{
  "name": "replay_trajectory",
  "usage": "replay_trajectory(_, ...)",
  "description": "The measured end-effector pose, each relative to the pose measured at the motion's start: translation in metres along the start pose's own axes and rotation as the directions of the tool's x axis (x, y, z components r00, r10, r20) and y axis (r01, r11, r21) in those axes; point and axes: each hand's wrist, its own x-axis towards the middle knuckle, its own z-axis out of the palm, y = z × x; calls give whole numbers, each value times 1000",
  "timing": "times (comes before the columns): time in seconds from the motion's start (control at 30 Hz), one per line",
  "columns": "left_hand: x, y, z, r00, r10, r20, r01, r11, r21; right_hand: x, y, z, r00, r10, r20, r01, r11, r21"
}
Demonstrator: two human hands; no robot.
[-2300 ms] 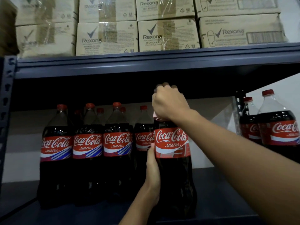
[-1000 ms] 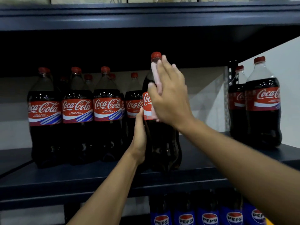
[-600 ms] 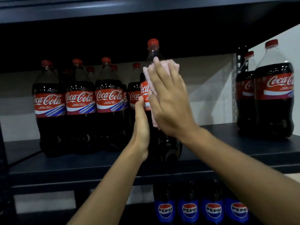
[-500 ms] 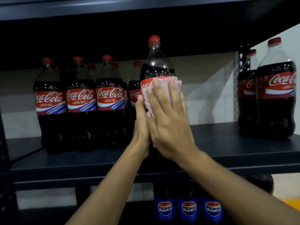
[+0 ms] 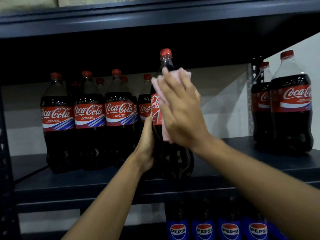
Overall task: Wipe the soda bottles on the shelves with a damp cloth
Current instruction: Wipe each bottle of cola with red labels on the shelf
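Dark metal shelf (image 5: 242,172), middle tier. Left cluster of Coca-Cola bottles (image 5: 89,118): seven red caps visible, dark cola up to the shoulders. Right pair (image 5: 292,110): two more, alike. Wiped bottle (image 5: 173,161): stands at the tier's front edge, long axis vertical, cap up, cola reaching the neck. Lower tier: four Pepsi bottles (image 5: 204,229). Right hand (image 5: 181,115) presses a pink cloth (image 5: 166,135) onto label and shoulder, fingers (image 5: 166,78) straight, slightly spread. Left hand (image 5: 146,148) grips the lower body from the left, its fingers hidden behind.

A tall red-capped plastic cola bottle (image 5: 170,160) stands upright near the dark metal shelf's (image 5: 233,153) front edge; a pale pink cloth (image 5: 166,134) lies flat against its label.
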Motion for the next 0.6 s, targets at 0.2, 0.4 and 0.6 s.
replay_trajectory(0.2,-5,8,-6,993,-52,-103,68,985,157,73,18,-5,988,136,79,-147,978,146)
replay_trajectory(0.4,-5,-3,11,986,117,-119,-112,992,53,13,0,1,999,31,-12,-31,1000,-5)
replay_trajectory(0.6,4,-7,-1,992,120,-25,-121,992,-41,-83,-17,19,999,-45,9,46,989,-144)
